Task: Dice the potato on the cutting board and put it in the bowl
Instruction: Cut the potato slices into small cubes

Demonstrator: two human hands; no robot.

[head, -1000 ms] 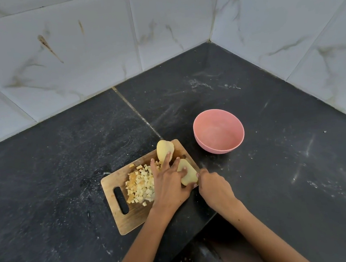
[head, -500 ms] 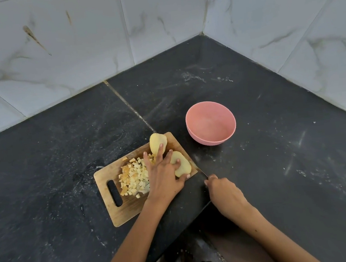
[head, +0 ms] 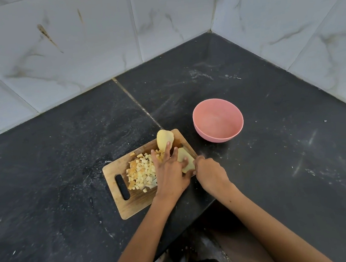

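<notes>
A wooden cutting board [head: 132, 205] lies on the dark counter with a pile of diced potato [head: 141, 174] in its middle. One peeled potato piece [head: 164, 139] stands at the board's far corner. A second potato piece [head: 185, 160] lies at the right edge, and my left hand [head: 169, 173] holds it down, fingers on top and thumb round its near end. My right hand [head: 210, 174] is right beside that piece, fingers curled round a knife [head: 193, 155] of which only a thin strip of blade shows. The pink bowl [head: 219, 136] stands empty to the right beyond the board.
Tiled walls meet in a corner behind the counter. The counter's front edge has an inward corner just below my hands, with the floor showing beneath it. White specks are scattered over the dark counter [head: 285, 162].
My right hand drew back toward me from the potato piece half a second ago and has now returned against it. My left hand has stayed on the piece.
</notes>
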